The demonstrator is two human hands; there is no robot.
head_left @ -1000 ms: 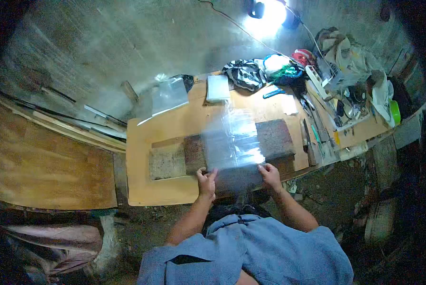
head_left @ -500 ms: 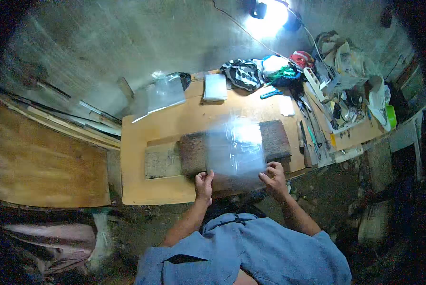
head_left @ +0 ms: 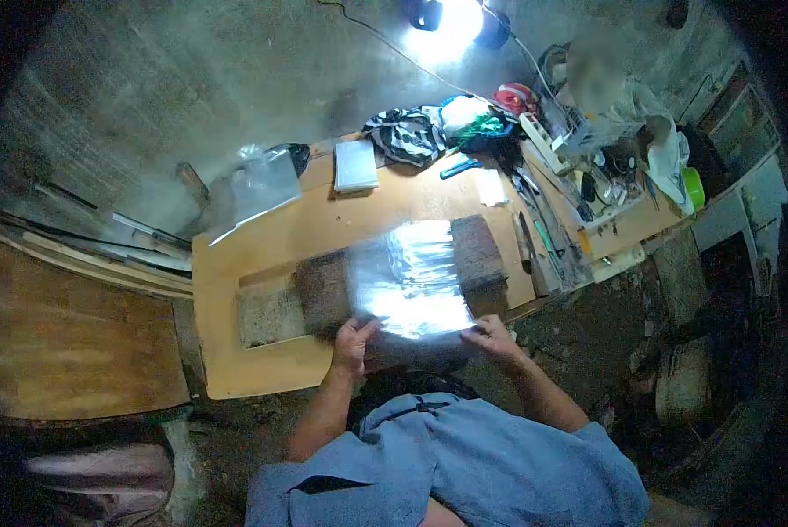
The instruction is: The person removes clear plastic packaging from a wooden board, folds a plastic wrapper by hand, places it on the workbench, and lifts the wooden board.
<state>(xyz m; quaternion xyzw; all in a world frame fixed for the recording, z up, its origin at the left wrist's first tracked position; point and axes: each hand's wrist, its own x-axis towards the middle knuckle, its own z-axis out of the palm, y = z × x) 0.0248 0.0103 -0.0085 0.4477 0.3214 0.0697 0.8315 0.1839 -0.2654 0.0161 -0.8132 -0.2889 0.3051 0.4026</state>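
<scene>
A clear plastic bag [head_left: 412,272], shiny with reflected lamp light, is stretched between my two hands. My left hand [head_left: 353,342] pinches its near left corner, and my right hand [head_left: 492,337] pinches the near right corner. Beneath the bag lies a dark, rough board [head_left: 479,250], whose middle the bag covers. Left of that board a greyish flat piece [head_left: 271,314] rests on the wooden table [head_left: 227,369]. Whether the bag touches the board, I cannot tell.
Along the back are a clear plastic sheet [head_left: 262,186], a white stack [head_left: 355,167] and a striped black-and-white bag [head_left: 406,136]. A blue-handled tool [head_left: 460,168] lies nearby. Long tools [head_left: 543,237] line the right side, beside a cluttered tray [head_left: 618,211]. A bright lamp [head_left: 451,31] hangs above.
The whole view has shifted, with the table now further left in it. The plastic bag has tilted and catches more glare; both hands still hold its near corners.
</scene>
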